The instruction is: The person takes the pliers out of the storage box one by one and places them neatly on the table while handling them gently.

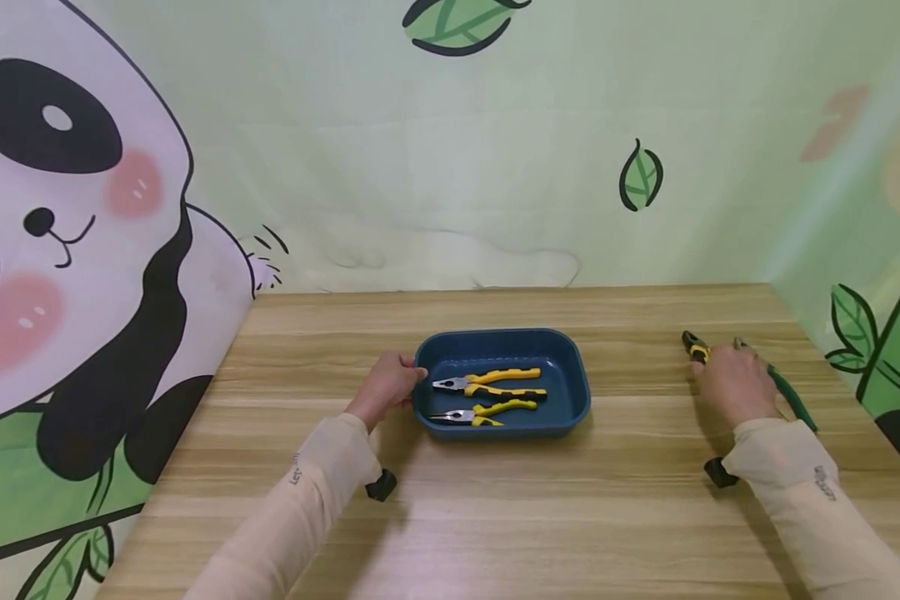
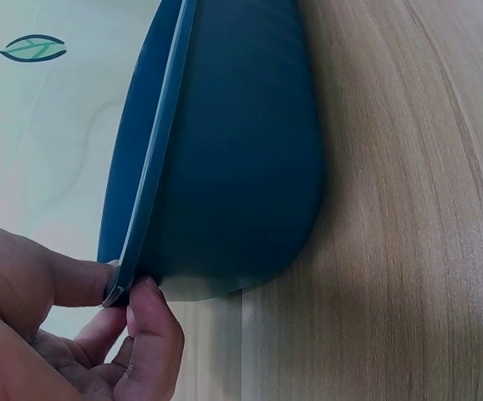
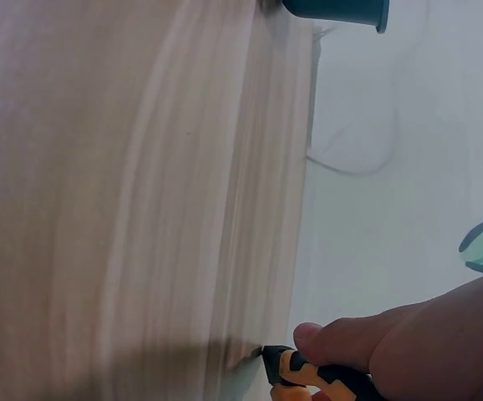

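Note:
A blue tray [image 1: 501, 432] sits on the table. My left hand [image 1: 386, 385] pinches its rim at the left end, thumb above and fingers below, as the left wrist view shows. Inside lie combination pliers [image 1: 506, 393] and needle-nose pliers [image 1: 480, 410], both with yellow and black handles. On the right, my right hand [image 1: 735, 387] grips another pair of yellow-black pliers [image 3: 296, 365], with the thumb along a handle. Only the dark head and part of the handles show. Close by that hand is a green-handled tool [image 1: 793, 400], its middle hidden behind the hand.
The wood-grain table [image 1: 540, 517] ends at a printed cloth backdrop [image 1: 495, 208] with a panda and leaves. Dark blocks, one at the left wrist [image 1: 381, 485] and one at the right [image 1: 720, 472], hang beside the sleeves.

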Motion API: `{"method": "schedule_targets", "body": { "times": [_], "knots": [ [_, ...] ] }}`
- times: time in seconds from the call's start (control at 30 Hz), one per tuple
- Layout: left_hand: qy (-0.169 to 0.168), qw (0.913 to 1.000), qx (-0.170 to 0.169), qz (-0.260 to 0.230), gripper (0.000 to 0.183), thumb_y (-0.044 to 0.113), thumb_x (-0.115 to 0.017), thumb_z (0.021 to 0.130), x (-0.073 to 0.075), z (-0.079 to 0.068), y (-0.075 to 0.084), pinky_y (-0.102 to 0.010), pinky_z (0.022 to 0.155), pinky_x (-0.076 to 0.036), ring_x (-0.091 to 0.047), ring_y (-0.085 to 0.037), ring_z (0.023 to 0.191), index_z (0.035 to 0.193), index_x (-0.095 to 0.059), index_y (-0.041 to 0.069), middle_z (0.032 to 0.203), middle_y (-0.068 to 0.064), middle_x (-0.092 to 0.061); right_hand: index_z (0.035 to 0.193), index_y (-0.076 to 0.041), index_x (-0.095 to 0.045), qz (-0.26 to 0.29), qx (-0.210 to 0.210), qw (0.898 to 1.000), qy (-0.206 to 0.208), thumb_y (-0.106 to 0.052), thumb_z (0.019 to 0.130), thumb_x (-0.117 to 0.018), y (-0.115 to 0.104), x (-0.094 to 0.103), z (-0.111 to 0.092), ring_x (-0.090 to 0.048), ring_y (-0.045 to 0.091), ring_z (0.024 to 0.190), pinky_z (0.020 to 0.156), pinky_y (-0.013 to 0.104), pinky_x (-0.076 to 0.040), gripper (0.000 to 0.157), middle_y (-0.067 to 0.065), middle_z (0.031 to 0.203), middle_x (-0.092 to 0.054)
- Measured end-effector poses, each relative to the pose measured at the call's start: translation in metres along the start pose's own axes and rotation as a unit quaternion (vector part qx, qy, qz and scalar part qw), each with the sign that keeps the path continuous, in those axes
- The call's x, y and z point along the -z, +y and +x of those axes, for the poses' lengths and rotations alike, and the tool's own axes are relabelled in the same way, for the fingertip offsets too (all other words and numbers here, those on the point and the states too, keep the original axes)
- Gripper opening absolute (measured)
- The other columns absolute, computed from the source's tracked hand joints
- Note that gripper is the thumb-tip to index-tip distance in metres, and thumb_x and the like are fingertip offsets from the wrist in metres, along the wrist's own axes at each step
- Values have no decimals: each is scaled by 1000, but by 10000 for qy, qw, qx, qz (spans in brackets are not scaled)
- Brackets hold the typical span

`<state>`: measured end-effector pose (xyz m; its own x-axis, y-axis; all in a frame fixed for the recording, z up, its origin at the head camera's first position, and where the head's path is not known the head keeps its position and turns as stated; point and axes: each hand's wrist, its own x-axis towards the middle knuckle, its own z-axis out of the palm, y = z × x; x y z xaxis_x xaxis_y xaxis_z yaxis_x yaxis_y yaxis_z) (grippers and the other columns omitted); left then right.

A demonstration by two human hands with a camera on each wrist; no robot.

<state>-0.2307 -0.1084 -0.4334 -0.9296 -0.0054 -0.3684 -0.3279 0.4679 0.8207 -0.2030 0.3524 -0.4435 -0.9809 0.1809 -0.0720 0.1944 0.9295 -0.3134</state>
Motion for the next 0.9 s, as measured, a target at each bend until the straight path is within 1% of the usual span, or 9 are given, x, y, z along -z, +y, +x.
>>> {"method": "schedule_targets", "body": {
  "times": [0.1, 0.2, 0.3, 0.43, 0.53, 0.63, 0.77, 0.83, 0.9],
  "knots": [
    [-14, 10000, 17, -38, 15, 5, -59, 103, 0, 0, 0, -33, 65, -51, -50, -19, 73, 113, -57, -6, 94, -9, -50, 102, 17, -60, -34, -61, 9998, -167, -27, 106, -55, 0, 4, 3, -56, 57, 91, 61, 57, -48, 44, 47, 105, -53],
    [-14, 10000, 25, -42, 15, 5, -59, 103, 1, 0, 0, -33, 65, -51, -50, -19, 73, 114, -57, -6, 94, -9, -50, 94, 13, -61, -69, -74, 9995, -303, -29, 106, -55, 0, 8, 6, -58, 49, 83, 57, 52, -48, 44, 41, 98, -56],
    [-14, 10000, 28, -29, 16, 5, -59, 103, 1, 0, 0, -32, 64, -51, -51, -19, 72, 114, -58, -6, 94, -9, -50, 89, 10, -60, -59, -64, 9989, -465, -31, 106, -54, 0, 12, 7, -58, 44, 78, 56, 48, -47, 44, 34, 90, -57],
    [-29, 10000, 51, -65, 15, 5, -59, 103, 1, 0, 0, -30, 62, -51, -52, -19, 73, 114, -59, -6, 94, -9, -51, 89, 9, -59, -48, -114, 9977, -673, -32, 107, -52, -1, 16, 6, -57, 41, 75, 55, 45, -45, 45, 28, 84, -57],
    [-35, 9999, 51, -117, 16, 5, -58, 104, 1, 0, 0, -29, 62, -51, -53, -20, 76, 114, -59, -6, 95, -9, -51, 92, 10, -58, -61, -111, 9973, -725, -32, 107, -51, 0, 17, 7, -57, 42, 75, 56, 46, -46, 46, 29, 85, -57],
    [-29, 9999, 34, -103, 17, 5, -58, 104, 1, 1, -1, -30, 64, -51, -53, -21, 80, 116, -59, -7, 97, -10, -51, 93, 11, -58, -74, -54, 9973, -725, -31, 108, -51, 1, 15, 7, -57, 42, 75, 56, 46, -46, 45, 30, 86, -57],
    [-29, 10000, 54, -34, 18, 6, -59, 104, 1, 1, -1, -31, 65, -51, -52, -21, 79, 117, -59, -6, 98, -10, -51, 98, 14, -59, -70, -65, 9975, -696, -28, 109, -50, 4, 12, 6, -57, 43, 78, 58, 49, -47, 44, 40, 97, -58],
    [-45, 10000, 81, -27, 19, 7, -58, 104, 1, 1, -1, -30, 65, -51, -52, -21, 79, 118, -59, -6, 98, -10, -51, 97, 13, -60, -37, -107, 9976, -677, -28, 109, -50, 5, 10, 4, -57, 43, 78, 58, 49, -47, 44, 42, 101, -57],
    [-56, 9999, 99, -46, 19, 7, -58, 104, 1, 1, 0, -30, 65, -51, -53, -21, 79, 118, -59, -6, 98, -10, -51, 94, 12, -60, -3, -116, 9979, -641, -28, 109, -49, 5, 9, 3, -57, 43, 77, 57, 49, -47, 44, 41, 98, -58]
  ]
}}
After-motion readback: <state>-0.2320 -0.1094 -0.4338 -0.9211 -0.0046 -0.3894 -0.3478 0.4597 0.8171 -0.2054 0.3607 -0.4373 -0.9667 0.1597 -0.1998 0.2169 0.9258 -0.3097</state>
